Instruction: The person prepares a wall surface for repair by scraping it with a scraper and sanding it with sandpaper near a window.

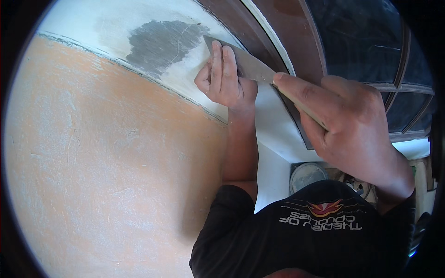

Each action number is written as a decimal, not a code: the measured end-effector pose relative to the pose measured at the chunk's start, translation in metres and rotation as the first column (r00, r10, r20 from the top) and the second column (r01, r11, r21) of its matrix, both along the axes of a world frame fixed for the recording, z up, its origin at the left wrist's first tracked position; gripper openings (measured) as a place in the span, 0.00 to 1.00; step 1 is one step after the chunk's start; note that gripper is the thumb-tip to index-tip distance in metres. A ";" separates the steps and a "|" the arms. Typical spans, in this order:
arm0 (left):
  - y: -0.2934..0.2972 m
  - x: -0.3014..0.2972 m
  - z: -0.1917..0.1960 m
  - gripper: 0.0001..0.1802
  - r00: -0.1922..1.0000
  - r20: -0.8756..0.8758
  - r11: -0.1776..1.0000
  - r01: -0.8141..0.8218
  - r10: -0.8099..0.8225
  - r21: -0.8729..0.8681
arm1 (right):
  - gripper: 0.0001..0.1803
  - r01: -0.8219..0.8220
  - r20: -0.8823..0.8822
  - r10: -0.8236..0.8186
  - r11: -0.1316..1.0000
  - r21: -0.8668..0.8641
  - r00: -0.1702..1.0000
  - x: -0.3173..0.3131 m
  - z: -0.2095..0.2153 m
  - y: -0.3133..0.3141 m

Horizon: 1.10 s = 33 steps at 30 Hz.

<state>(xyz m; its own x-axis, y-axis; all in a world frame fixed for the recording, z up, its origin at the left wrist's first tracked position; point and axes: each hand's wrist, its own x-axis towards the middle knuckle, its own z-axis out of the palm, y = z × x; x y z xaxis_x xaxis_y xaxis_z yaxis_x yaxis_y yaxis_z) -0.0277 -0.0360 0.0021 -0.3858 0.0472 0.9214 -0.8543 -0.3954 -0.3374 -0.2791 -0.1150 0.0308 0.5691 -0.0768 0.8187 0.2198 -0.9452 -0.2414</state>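
My right hand [345, 118] is closed round the pale handle of a putty knife [257, 69], with the thumb or a finger stretched along it toward the blade. The grey blade points up and left, its tip close to the white wall band. Over the tip end of the blade lie two fingers of my left hand [227, 78]; its other fingers are curled, and its thumb is mostly hidden. Just left of the tip is a rough-edged grey patch [155, 46] on the white wall [109, 16], with a thin pale crack-like line through it.
A worn orange wall surface [102, 153] fills the left, divided from the white band by a dark uneven edge [111, 58]. A dark brown frame [296, 28] with glass panes [364, 41] runs along the upper right. Below stand a round bucket [308, 176] and partly hidden clutter.
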 end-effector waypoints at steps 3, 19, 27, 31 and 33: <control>0.005 -0.004 -0.003 0.15 1.000 -0.003 1.000 0.002 -0.002 0.005 | 0.29 0.001 0.080 0.001 1.000 -0.026 0.997 0.002 0.000 -0.001; 0.004 0.001 -0.002 0.16 0.999 -0.009 0.999 -0.043 0.043 -0.022 | 0.27 0.004 0.044 -0.003 1.000 -0.018 0.999 0.004 0.000 -0.002; 0.001 -0.001 -0.001 0.18 1.000 -0.011 1.000 0.009 -0.009 -0.005 | 0.28 0.005 0.052 -0.005 1.000 -0.003 0.999 0.002 0.000 0.000; 0.005 -0.004 -0.005 0.19 0.999 -0.035 1.000 0.012 -0.013 -0.009 | 0.27 -0.016 0.035 0.016 1.000 0.013 0.999 0.004 0.002 0.000; -0.001 0.002 -0.001 0.18 1.000 -0.007 0.999 -0.013 0.012 -0.033 | 0.27 -0.016 0.059 0.015 1.000 0.012 0.998 0.005 0.001 -0.002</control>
<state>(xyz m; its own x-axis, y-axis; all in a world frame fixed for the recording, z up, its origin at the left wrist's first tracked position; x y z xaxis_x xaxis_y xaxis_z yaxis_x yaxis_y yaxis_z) -0.0261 -0.0366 0.0011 -0.3805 0.0727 0.9219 -0.8514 -0.4168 -0.3185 -0.2742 -0.1165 0.0317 0.5212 -0.0786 0.8498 0.2483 -0.9387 -0.2391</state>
